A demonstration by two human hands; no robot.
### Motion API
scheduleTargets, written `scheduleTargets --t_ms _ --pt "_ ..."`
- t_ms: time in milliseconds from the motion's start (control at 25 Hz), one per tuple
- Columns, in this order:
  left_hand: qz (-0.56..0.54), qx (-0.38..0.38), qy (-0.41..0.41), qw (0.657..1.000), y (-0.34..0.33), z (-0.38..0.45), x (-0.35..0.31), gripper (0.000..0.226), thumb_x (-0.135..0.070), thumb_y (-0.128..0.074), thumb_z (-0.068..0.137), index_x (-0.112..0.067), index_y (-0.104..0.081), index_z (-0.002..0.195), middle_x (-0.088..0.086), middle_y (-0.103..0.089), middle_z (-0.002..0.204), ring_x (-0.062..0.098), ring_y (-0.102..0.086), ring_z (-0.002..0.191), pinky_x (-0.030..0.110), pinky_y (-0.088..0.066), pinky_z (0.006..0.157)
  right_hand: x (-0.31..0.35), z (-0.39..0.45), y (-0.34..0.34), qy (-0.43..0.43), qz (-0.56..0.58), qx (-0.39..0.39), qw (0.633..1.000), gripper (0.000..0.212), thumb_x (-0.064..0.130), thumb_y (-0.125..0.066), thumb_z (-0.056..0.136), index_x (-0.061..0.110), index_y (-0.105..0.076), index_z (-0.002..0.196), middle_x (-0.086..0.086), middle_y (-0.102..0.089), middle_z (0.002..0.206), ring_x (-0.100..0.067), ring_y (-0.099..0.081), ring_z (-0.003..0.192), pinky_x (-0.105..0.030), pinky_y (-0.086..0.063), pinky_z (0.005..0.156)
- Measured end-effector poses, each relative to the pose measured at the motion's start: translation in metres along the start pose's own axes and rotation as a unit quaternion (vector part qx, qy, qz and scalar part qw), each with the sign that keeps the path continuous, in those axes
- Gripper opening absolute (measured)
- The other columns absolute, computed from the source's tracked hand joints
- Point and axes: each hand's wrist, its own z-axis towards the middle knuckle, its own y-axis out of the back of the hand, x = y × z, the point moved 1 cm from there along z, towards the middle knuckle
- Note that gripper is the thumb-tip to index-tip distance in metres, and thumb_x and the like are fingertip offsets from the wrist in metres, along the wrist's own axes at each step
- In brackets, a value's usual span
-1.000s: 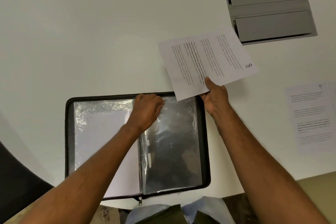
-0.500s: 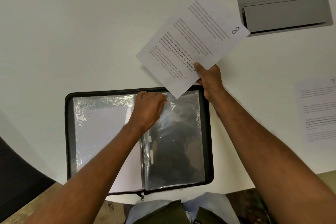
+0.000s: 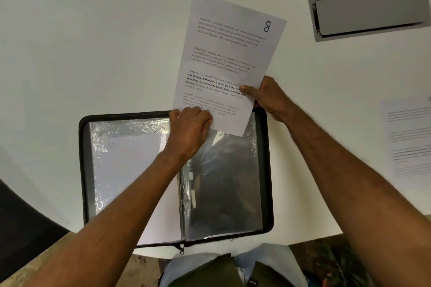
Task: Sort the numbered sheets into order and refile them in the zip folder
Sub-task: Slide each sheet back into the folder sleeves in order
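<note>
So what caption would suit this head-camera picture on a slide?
Right hand holds sheet 8 over the open zip folder; left hand grips the sleeve's top.

The single head-worn wide-angle view looks steeply down from close above onto the white table [image 3: 93, 53], the open zip folder [image 3: 82, 170] near, forearms entering from below.

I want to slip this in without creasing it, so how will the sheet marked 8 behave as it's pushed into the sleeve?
Sheet 8 is probably light and floppy: thin paper, steadied by the right hand and left hand. It may buckle against the crinkly plastic sleeve.
</note>
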Motion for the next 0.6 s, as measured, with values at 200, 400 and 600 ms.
scheduleTargets --t_ms 200,400,600 --pt "-0.027 0.024 0.018 0.999 0.003 0.003 0.010 0.010 -0.031 -0.056 0.102 -0.029 -0.066 0.102 -0.010 -0.068 0.106 0.018 -0.056 0.103 0.039 -0.023 0.088 -0.003 0.002 0.010 -0.003 -0.041 0.034 0.999 0.038 0.011 -0.068 0.097 0.008 -0.062 0.135 0.000 -0.072 0.116 -0.004 -0.073 0.091 -0.018 -0.056 0.069" --pt "-0.026 0.049 0.024 0.998 0.013 0.006 0.028 0.008 -0.036 -0.059 0.099 -0.034 -0.066 0.102 -0.013 -0.067 0.108 0.018 -0.054 0.108 0.038 -0.019 0.089 -0.003 0.007 0.015 0.024 -0.080 0.030 0.996 0.035 0.020 -0.071 0.097 0.019 -0.065 0.131 -0.002 -0.072 0.123 -0.014 -0.071 0.104 -0.024 -0.057 0.078" --pt "0.026 0.073 0.050 0.996 0.021 0.011 0.048 0.015 -0.044 -0.058 0.099 -0.033 -0.066 0.104 -0.009 -0.066 0.111 0.023 -0.051 0.118 0.046 -0.019 0.103 -0.002 0.010 0.019 0.023 -0.105 0.038 0.993 0.035 0.022 -0.068 0.099 0.018 -0.062 0.133 -0.002 -0.071 0.122 -0.014 -0.070 0.102 -0.017 -0.054 0.070"
